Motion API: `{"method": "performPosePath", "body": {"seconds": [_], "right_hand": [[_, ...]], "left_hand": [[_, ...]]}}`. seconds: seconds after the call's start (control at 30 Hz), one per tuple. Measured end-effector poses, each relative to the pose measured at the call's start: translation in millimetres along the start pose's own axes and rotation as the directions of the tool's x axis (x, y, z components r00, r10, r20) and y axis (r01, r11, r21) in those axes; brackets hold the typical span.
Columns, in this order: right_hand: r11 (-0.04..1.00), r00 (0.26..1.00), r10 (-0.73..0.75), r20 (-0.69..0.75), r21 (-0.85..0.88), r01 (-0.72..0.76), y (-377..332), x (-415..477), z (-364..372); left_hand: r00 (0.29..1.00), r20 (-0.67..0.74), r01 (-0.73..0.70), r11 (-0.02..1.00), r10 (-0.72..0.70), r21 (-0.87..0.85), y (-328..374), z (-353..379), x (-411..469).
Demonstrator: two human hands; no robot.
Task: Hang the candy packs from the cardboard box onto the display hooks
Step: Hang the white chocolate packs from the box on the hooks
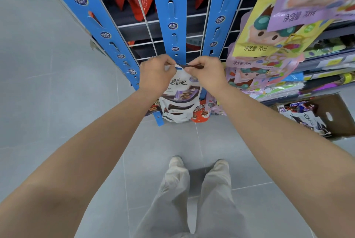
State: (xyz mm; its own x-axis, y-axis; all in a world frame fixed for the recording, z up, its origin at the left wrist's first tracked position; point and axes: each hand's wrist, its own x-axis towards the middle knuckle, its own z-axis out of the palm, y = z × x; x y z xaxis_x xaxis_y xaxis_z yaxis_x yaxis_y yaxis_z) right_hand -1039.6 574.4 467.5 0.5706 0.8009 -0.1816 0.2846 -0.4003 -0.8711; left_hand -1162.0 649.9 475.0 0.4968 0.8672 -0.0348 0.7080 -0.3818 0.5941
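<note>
Along the far left, a pale grey tiled floor (48, 93) runs beside a tall blue slotted hanging strip with round logos (92, 14), which stands against a white wire grid (134, 24).

Nearer the middle, the left hand (156, 76) is raised before a second blue slotted strip (171, 7). Its fingers (165, 60) are curled tight, pinching the top left corner of a white foil candy pack printed with brown chocolate swirls (180, 99).

That pack hangs flat against the lower part of the middle strip, its top edge stretched between both hands. A small blue tab shows at that edge, but I cannot tell whether the pack sits on it.

The right hand (208, 73), fingers (194, 64) bent close, pinches the pack's top right edge.

A third blue slotted strip (224, 7) rises just beyond. Next to it, pastel yellow and purple cartoon pouches (272, 35) hang in an overlapping column.

On the floor at the far right, an open brown cardboard box (338, 114) holds more white and purple candy packs (305, 116).
</note>
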Motion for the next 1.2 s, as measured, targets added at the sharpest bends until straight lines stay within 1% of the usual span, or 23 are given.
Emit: {"method": "performPosePath", "body": {"seconds": [0.07,0.13,0.23,0.3,0.37,0.53,0.63,0.73,0.9,1.03,1.1,1.17,1.2], "right_hand": [[0.999,1.0,0.026,-0.016,0.028,-0.025,-0.8,3.6,0.5],[0.999,0.997,0.034,-0.064,0.024,-0.032,-2.3,7.5,0.8],[1.0,0.986,0.023,-0.163,-0.007,-0.024,-5.5,10.9,3.4],[0.998,0.979,0.011,-0.205,-0.06,-0.024,-7.7,12.5,6.1],[0.997,0.975,0.009,-0.221,-0.076,-0.026,-9.9,14.1,8.1],[0.993,0.958,0.029,-0.286,-0.098,-0.059,-15.6,15.3,10.2],[0.99,0.954,0.058,-0.294,-0.107,-0.093,-17.1,16.1,11.6],[0.985,0.96,0.071,-0.272,-0.134,-0.111,-17.5,15.5,12.0],[0.98,0.966,0.107,-0.237,-0.141,-0.143,-14.1,15.8,15.3],[0.973,0.983,0.166,-0.077,-0.149,-0.176,-10.8,18.6,10.0],[0.963,0.982,0.189,-0.016,-0.194,-0.188,-8.2,17.6,3.4],[0.95,0.974,0.224,0.008,-0.223,-0.217,-1.5,13.8,-1.2],[0.95,0.969,0.246,0.007,-0.201,-0.24,3.3,9.7,-3.5]], "left_hand": [[0.997,-0.053,-0.05,0.998,0.052,0.041,1.4,-0.3,-0.6],[0.989,-0.092,-0.106,0.992,0.112,0.073,0.6,0.2,-0.3],[0.984,-0.102,-0.132,0.984,0.144,0.119,-1.7,2.2,4.3],[0.986,-0.097,-0.12,0.978,0.138,0.168,-1.6,4.7,7.2],[0.985,-0.115,-0.105,0.977,0.128,0.188,0.2,6.7,7.7],[0.985,-0.169,0.018,0.974,0.021,0.225,7.0,11.3,6.8],[0.982,-0.185,0.025,0.959,0.029,0.282,6.3,14.9,6.8],[0.98,-0.185,-0.014,0.949,0.077,0.316,3.2,16.2,5.6],[0.971,-0.184,-0.09,0.944,0.155,0.318,-6.5,12.9,1.4],[0.965,-0.171,-0.136,0.937,0.199,0.323,-14.6,10.9,-6.4],[0.959,-0.178,-0.149,0.927,0.221,0.344,-15.8,11.4,-11.3],[0.962,-0.159,-0.16,0.933,0.22,0.321,-13.1,12.3,-16.2],[0.97,-0.125,-0.163,0.94,0.208,0.299,-8.8,14.0,-18.2]]}}
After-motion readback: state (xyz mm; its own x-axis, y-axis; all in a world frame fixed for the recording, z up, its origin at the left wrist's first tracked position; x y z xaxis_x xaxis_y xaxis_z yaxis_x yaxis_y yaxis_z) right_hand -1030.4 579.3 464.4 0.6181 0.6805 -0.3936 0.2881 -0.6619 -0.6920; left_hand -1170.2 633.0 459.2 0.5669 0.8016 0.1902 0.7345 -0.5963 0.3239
